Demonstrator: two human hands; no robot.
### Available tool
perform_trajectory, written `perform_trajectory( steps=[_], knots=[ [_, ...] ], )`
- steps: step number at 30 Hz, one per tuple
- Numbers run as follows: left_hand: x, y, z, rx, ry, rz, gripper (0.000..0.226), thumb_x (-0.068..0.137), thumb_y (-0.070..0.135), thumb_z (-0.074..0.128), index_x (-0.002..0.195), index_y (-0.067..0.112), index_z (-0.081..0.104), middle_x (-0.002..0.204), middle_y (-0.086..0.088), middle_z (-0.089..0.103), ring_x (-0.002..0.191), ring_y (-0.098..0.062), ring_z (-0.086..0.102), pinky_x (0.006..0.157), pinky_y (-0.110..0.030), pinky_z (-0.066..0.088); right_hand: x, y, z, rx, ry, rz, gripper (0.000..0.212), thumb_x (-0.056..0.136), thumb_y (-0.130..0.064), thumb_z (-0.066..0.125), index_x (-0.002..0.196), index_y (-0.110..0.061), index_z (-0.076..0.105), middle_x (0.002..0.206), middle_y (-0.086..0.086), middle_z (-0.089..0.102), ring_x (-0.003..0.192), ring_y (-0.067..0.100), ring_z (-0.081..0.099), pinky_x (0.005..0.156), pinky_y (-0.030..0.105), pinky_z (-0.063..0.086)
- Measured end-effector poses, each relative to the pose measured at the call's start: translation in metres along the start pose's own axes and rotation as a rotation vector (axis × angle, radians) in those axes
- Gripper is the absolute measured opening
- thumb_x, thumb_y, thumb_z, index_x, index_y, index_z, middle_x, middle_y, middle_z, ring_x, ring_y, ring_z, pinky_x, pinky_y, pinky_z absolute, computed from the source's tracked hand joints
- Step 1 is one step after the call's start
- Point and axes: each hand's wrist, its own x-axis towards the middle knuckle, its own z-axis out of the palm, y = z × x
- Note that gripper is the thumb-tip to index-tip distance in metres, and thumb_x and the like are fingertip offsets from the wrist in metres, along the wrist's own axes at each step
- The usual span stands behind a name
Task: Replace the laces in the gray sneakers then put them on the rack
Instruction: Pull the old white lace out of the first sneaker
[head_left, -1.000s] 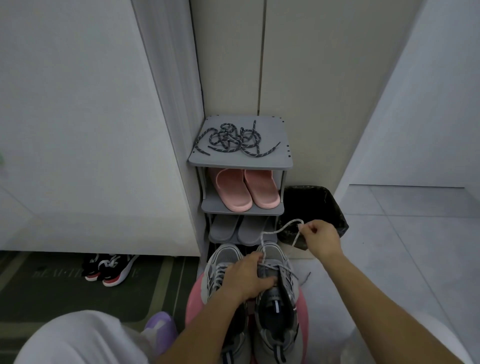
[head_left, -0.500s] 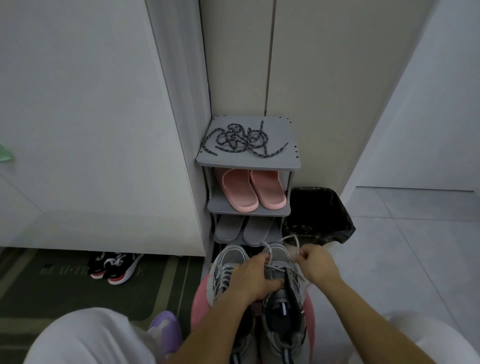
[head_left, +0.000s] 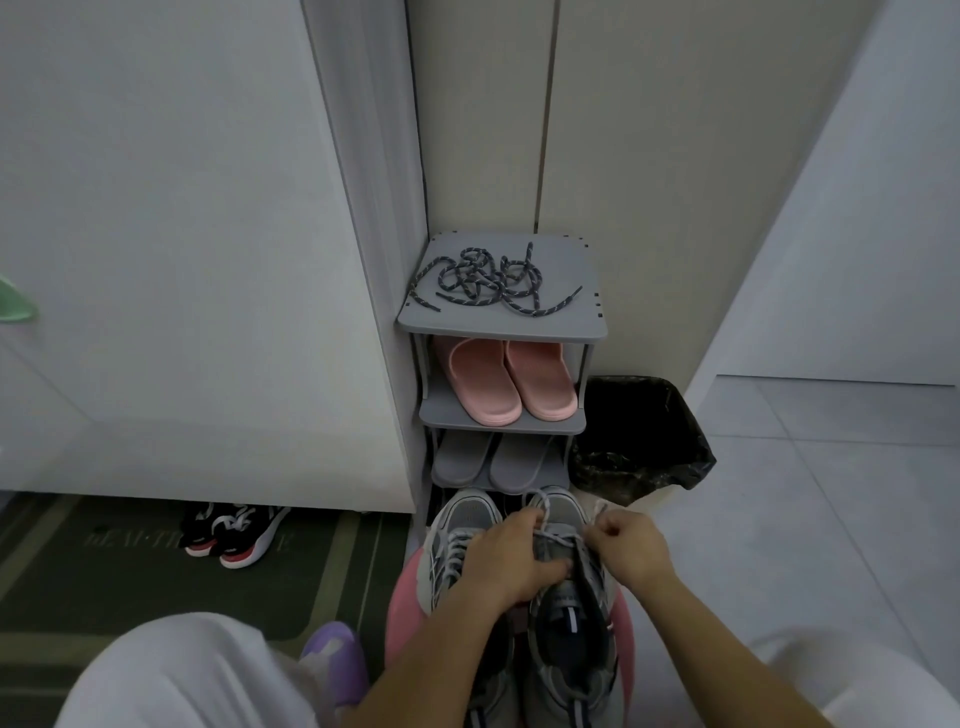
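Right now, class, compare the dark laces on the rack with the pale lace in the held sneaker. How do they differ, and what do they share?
The dark laces are speckled and dark; the pale lace is whitish. The dark laces lie tangled on top of the rack; the pale lace is threaded through the sneaker. No hand touches the dark laces; the right hand pinches the pale lace. Both are shoelaces.

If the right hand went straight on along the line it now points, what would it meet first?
The right hand would probably meet the toe of the gray sneaker whose lace it pinches, then the gray slippers beyond; depth is unclear.
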Motion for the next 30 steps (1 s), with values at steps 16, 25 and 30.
perform_trajectory(
  steps=[16,25,30],
  knots=[
    [-0.001,0.001,-0.001,-0.001,-0.004,-0.013,0.066,0.079,0.05,0.064,0.137,0.026,0.04,0.132,0.005,0.054,0.121,-0.017,0.051,0.102,-0.032,0.038,0.008,-0.007,-0.025,-0.015,-0.019,-0.033,0.048,0.085,-0.031,0.066,0.049,-0.013,0.041,0.049,0.0,0.038,0.047,0.013,0.035,0.049,0.027,0.028],
    [-0.002,0.002,-0.001,0.027,-0.003,0.004,0.068,0.08,0.051,0.063,0.138,0.025,0.039,0.136,0.006,0.051,0.125,-0.015,0.048,0.104,-0.032,0.037,0.004,-0.001,-0.002,-0.186,0.083,-0.023,0.028,0.098,-0.027,0.038,0.078,-0.009,0.046,0.075,0.008,0.053,0.07,0.025,0.048,0.063,0.031,0.037],
    [-0.003,0.002,-0.002,0.025,-0.015,0.005,0.069,0.08,0.05,0.063,0.139,0.025,0.038,0.138,0.005,0.05,0.126,-0.016,0.047,0.105,-0.033,0.036,0.009,0.003,-0.002,-0.093,0.106,0.007,0.032,0.101,-0.028,0.028,0.089,-0.004,0.045,0.076,0.012,0.059,0.074,0.031,0.058,0.064,0.035,0.043]
  ],
)
